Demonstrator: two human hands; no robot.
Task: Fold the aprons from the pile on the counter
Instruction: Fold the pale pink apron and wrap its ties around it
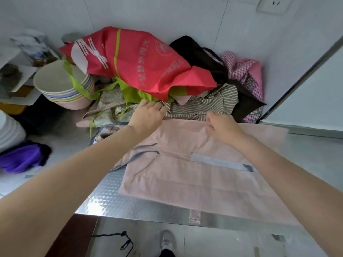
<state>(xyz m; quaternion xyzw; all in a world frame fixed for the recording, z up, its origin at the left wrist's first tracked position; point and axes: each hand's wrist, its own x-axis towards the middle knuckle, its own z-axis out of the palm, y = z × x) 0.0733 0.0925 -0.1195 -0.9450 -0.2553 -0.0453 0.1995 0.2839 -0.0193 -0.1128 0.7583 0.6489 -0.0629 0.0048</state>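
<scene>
Right, I'm looking down at the pink apron [194, 175], spread flat on the steel surface [115, 199] with its long axis running left to right across my view and its near hem hanging just over the front edge. Both hands sit at its far edge, and that's the relation that matters: the edge lies directly under and just beyond the fingers, so I judge the fold comes toward me from there. My right hand [222, 127] is on the far edge near the middle, fingers curled down onto the pink cloth, apparently pinching it, though blur hides the tips. My left hand [148, 114] is at the far-left corner, fingers bent where the pink cloth meets the striped apron [204, 102]; I cannot tell which fabric it grips. Behind them the pile waits against the wall, the red apron [148, 65] on top. Grey ties [141, 154] trail off the left side and could get caught in a fold.
</scene>
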